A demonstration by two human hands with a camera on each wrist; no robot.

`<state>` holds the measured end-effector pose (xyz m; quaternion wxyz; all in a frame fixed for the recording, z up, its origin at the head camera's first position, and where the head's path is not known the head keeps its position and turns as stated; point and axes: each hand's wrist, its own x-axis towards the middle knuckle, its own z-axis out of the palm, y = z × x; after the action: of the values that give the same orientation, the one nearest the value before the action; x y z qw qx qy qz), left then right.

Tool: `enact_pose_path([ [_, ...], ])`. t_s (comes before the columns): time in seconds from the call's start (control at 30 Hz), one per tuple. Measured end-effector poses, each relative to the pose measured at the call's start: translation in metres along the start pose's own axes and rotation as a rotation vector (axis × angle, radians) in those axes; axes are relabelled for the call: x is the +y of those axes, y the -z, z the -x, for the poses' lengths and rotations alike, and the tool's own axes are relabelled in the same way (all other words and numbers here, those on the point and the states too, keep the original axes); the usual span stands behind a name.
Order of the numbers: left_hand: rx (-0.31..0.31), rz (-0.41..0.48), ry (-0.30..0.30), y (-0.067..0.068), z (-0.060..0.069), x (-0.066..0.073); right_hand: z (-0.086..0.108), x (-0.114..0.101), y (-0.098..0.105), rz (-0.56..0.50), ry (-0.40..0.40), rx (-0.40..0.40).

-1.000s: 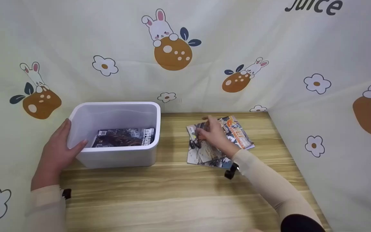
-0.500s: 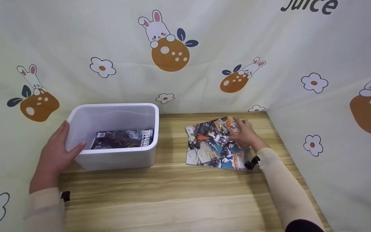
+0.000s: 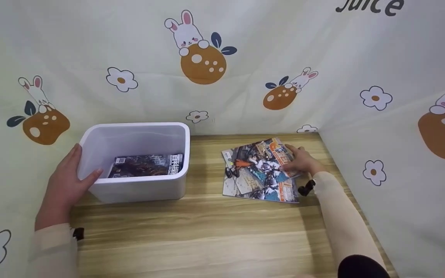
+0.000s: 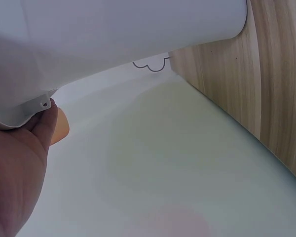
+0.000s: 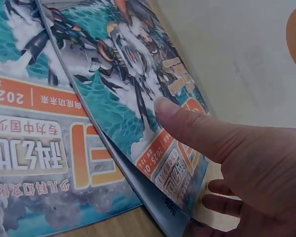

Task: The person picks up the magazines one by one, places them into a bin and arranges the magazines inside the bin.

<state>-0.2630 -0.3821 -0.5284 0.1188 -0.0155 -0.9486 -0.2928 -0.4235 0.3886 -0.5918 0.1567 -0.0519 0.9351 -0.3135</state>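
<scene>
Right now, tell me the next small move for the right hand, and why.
Probably lift the top magazine: the right hand has its thumb on it, near an edge, while the left hand holds the bin, where another magazine lies.

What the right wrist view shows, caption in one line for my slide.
A right hand grips the edge of a colourful magazine that partly covers a second magazine.

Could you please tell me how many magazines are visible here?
3 that I can distinguish: an upper magazine and a lower magazine overlapping on the table, and a dark magazine inside the white bin. More may be hidden underneath.
</scene>
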Motion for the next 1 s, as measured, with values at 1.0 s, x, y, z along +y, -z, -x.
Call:
enact_pose_path([
  [1.0, 0.000, 0.013, 0.035, 0.000, 0.004, 0.001, -0.003, -0.019, -0.007, 0.168, -0.109, -0.137],
])
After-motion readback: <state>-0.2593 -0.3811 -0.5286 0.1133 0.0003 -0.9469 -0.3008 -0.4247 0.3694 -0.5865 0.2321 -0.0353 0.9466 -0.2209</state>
